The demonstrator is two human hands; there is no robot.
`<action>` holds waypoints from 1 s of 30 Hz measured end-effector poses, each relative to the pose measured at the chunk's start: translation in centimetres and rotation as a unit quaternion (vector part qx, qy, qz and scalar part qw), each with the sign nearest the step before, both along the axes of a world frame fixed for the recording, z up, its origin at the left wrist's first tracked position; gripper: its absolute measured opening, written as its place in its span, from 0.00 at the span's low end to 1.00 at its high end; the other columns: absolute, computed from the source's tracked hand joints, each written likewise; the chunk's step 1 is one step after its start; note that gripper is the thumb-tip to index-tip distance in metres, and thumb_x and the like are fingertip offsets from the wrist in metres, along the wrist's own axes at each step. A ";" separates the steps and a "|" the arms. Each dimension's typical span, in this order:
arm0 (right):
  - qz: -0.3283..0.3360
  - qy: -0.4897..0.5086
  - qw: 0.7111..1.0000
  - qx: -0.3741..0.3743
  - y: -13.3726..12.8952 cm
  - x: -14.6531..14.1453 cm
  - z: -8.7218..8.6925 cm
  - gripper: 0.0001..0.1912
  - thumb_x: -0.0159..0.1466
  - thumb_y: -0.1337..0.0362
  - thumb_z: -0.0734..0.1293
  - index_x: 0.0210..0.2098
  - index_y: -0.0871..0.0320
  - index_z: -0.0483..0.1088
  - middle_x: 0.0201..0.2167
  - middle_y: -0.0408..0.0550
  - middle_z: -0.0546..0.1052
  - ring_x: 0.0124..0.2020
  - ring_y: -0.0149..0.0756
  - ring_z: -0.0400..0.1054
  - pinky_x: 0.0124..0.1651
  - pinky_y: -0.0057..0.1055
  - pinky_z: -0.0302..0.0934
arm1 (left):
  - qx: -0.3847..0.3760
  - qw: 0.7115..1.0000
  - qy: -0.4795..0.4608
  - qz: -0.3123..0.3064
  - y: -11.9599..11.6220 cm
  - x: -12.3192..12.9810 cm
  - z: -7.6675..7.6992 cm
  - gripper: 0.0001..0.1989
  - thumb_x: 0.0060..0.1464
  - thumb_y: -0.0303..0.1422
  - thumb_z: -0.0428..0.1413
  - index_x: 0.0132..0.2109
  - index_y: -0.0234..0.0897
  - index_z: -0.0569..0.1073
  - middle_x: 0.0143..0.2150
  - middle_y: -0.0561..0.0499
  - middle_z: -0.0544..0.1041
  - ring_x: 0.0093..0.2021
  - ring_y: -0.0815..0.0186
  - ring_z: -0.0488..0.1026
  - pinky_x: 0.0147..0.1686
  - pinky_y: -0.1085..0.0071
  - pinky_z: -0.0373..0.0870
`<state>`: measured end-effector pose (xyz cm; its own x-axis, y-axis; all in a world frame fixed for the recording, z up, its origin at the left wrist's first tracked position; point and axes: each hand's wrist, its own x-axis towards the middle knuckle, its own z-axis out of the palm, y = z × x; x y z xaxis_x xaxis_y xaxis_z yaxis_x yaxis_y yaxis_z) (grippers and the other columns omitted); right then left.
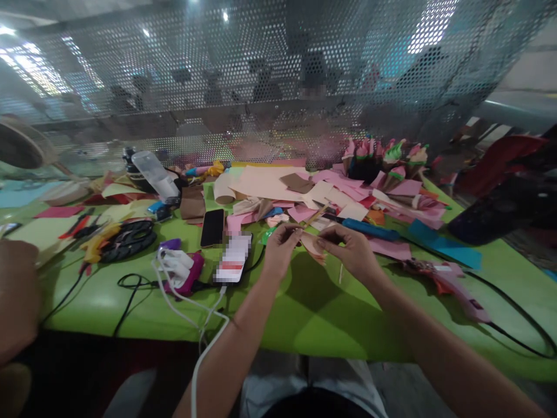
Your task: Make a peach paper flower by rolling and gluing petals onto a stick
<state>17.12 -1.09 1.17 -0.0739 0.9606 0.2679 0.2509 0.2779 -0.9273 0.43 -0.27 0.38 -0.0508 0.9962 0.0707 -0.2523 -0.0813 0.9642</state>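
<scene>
Pink paper [312, 246] between fingers [334, 248]

The left hand [282, 242] and right hand [347, 244] are bare, as are the slender left forearm [246, 337] and right forearm [420, 325]. Black clothing [315, 405] curves across the near edge, over pale, whitish-grey legwear [265, 386].

Near left on green counter [98, 307]: magenta power strip [195, 270] w/ white plugs [176, 266]. Just right of it, lit phone [238, 255] w/ white cable [222, 290] in its near end; dark-screen phone [213, 227] slightly farther back. Far left: clear bottle [153, 171], tilted; round disc [20, 142] on stand, type unclear. At near left edge, co-worker's arm [20, 290], blurred. Far right: dark bulky obj. [487, 209], blurred. Across far side, perf. metal screen [261, 128], w/ lights [225, 16] up top.
</scene>
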 end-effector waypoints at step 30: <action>-0.014 0.088 0.995 -0.033 0.5 0.3 0.6 0.20 0.51 0.45 0.74 0.25 0.57 0.73 0.23 0.45 0.75 0.26 0.35 0.66 0.29 0.32 0.60 | -0.024 1.000 -0.003 0.004 -0.3 -0.3 0.7 0.15 0.39 0.40 0.69 0.31 0.36 0.77 0.25 0.54 0.76 0.24 0.72 0.71 0.27 0.74 0.67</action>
<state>17.44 -0.58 1.73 -0.0041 0.9776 0.2102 0.0903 0.2097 -0.9736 0.17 -0.56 1.11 -0.0598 0.9979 0.0230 -0.2578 -0.0377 0.9655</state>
